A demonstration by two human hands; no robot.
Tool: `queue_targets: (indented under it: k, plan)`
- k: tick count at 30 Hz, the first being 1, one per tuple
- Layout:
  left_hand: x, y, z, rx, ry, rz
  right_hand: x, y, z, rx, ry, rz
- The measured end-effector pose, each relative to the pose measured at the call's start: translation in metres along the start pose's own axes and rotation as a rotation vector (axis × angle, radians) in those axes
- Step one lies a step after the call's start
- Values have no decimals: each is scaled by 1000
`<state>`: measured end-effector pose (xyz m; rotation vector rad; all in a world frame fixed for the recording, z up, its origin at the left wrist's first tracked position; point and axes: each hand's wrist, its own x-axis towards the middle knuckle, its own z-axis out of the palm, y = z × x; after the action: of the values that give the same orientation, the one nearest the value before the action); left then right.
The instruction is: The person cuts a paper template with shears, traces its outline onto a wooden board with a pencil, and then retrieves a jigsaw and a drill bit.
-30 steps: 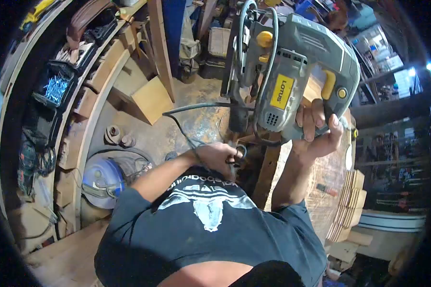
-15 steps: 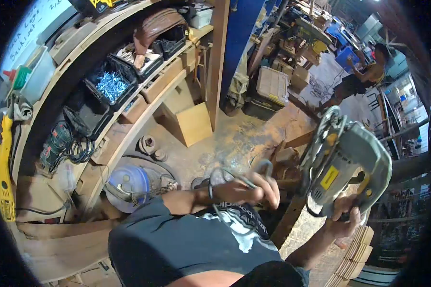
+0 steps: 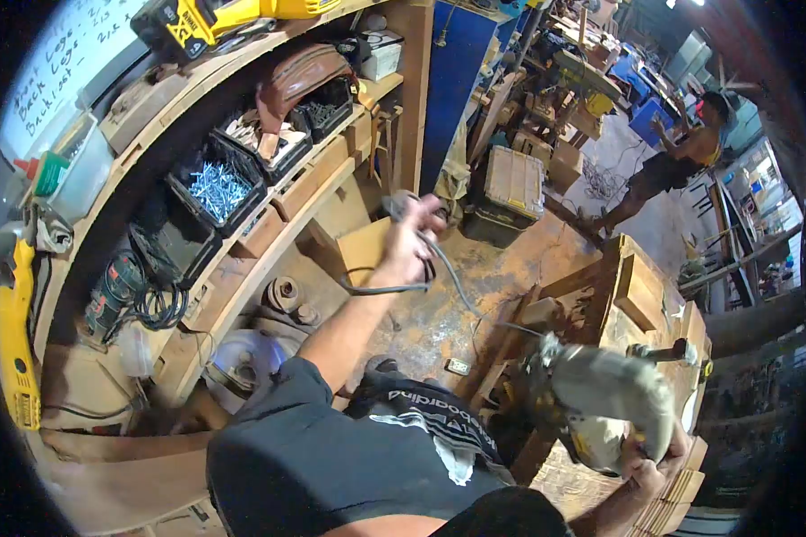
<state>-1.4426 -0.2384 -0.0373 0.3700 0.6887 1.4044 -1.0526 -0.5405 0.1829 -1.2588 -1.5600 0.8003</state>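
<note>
My left hand is raised out in front of me, blurred, with its fingers closed around a dark power cord. A loop of the cord hangs beside the wrist, and the cord runs right toward a grey circular saw. My right hand grips the saw by its rear handle. The saw is smeared by motion and tilted, over the wooden workbench. Its blade cannot be made out.
Shelves on the left hold a bin of screws, a corded power tool and a yellow tool. A blue tub stands below. Stacked wooden pieces lie at right. Another person works farther back.
My left hand has swung up and forward, away from my body, drawing the cord out. My right hand has lowered the saw toward the bench, turning it.
</note>
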Motion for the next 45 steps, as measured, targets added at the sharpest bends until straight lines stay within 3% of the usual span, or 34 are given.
queue_targets:
  k: [2, 3, 5, 6, 9, 10, 11, 12, 13, 15, 17, 19, 20, 21, 23, 25, 27, 28, 29, 32, 34, 35, 36, 38, 41, 44, 45]
  plan:
    - [-1, 47, -12, -229, 34, 120, -6, -9, 5, -247, 120, 125]
    - [-8, 61, -24, -379, -109, 109, -5, -16, 6, -247, 123, 126]
    - [-40, 64, -34, -490, -430, 18, -10, -27, 7, -352, 118, 323]
    - [-51, 59, -45, -565, -470, -22, -15, -27, 10, -384, 182, 348]
    - [-71, 47, -85, -773, -829, -249, -26, -6, 14, -384, 628, 344]
    - [-79, 46, -92, -696, -795, -389, -31, -3, 11, -473, 769, 390]
    - [-79, 38, -111, -498, -742, -519, -31, -17, 15, -509, 916, 646]
    - [-81, 28, -127, -172, -519, -600, -59, 32, -7, -92, 1085, 356]
    - [-79, 21, -140, 183, -326, -622, -60, 33, -4, -6, 1157, 292]
    - [-71, -5, -148, 917, -289, -597, -84, 59, -17, 494, 1215, -58]
    - [-63, -34, -162, 1418, -456, -448, -99, 62, -32, 917, 1040, -304]
    - [-51, -67, -199, 1514, -547, -315, -112, 58, -42, 1019, 1069, -392]
    - [-6, -109, -305, 1511, -611, 261, -104, 58, -31, 977, 1051, -385]
    - [3, -113, -313, 1511, -635, 258, -109, 54, -35, 955, 1026, -397]
    - [12, -122, -306, 1260, -177, -99, -119, 44, -39, 893, 1092, -393]
    - [13, -126, -285, 1298, -193, -142, -121, 40, -34, 833, 1142, -365]
    - [-3, -128, -236, 1636, -612, -384, -118, 42, -25, 669, 1190, -377]
    - [-14, -129, -217, 1632, -596, -377, -130, 52, -30, 544, 1141, -316]
    - [-25, -131, -194, 1601, -665, -368, -124, 43, -24, 413, 1291, -245]
    - [-37, -134, -77, 1511, -841, -384, -148, 46, -31, 408, 1041, -356]
    - [-64, -166, -4, 1016, -994, -382, -157, 31, -28, 386, 1051, -443]
    - [-94, -160, 69, 971, -1099, -398, -153, 30, -25, 352, 1070, -460]
    - [-114, -168, 120, 884, -1318, -112, -148, 28, -21, 318, 1089, -477]
    - [-142, -203, 176, 684, -1475, -24, -144, 33, -20, 284, 1049, -490]
    - [-180, -226, 228, 625, -1441, -147, -131, 25, -13, 277, 1035, -467]
    - [-184, -248, 226, 622, -1537, 329, -155, 44, -16, 256, 989, -456]
    - [-183, -239, 233, 570, -1588, 164, -155, 40, -10, 188, 1064, -433]
